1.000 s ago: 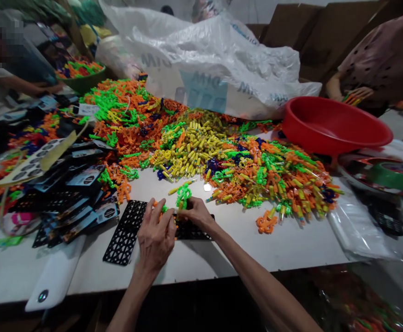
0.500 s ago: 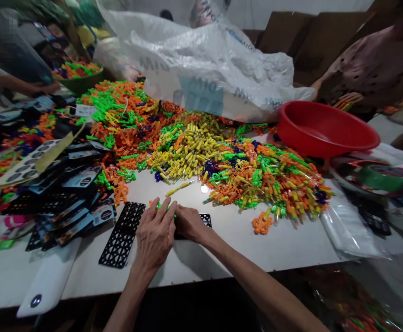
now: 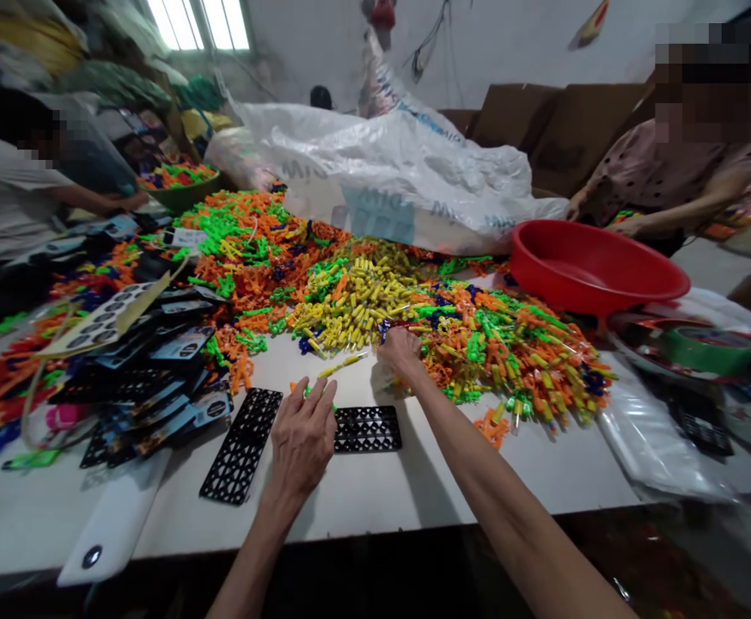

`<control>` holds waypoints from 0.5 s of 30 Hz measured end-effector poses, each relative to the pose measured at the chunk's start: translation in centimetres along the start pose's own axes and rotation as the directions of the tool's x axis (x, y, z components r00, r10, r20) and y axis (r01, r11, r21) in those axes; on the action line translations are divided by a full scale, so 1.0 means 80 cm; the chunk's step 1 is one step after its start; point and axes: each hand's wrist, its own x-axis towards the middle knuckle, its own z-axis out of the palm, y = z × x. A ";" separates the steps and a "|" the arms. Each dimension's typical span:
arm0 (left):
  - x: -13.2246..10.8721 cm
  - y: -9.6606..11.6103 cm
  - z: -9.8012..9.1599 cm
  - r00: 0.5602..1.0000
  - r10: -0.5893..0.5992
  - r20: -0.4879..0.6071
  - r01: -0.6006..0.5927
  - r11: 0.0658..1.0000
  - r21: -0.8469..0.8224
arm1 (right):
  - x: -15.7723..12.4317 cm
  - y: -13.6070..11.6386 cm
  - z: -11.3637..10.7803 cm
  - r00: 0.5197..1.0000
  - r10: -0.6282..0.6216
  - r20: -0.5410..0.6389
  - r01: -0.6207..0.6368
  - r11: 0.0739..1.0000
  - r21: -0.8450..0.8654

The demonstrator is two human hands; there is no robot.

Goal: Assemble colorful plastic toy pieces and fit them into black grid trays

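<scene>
My left hand lies low over the table with its fingers stretched out, covering the left end of a black perforated plate. Bits of orange and green plastic show around its fingertips; whether they are gripped is hidden. My right hand is at the front edge of the pile of small yellow plastic pieces, fingers curled together; what is in them is hidden. One yellow piece with a clear tip lies alone between the hands. A second black perforated plate rests left of my left hand.
Orange and green wrapped pieces heap to the right, before a red basin. Packaged black items are stacked left. A white sack stands behind. Clear plastic bags lie right. Two other people work at the sides.
My right hand has left the black plate beside my left hand and reached forward right to the pile. The left hand stays by the plate. The head view has tilted up.
</scene>
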 end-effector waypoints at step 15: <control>0.003 0.001 0.005 1.000 -0.016 0.000 0.016 0.999 -0.045 | -0.163 -0.016 0.059 0.967 -0.191 0.167 -0.078 0.401 0.913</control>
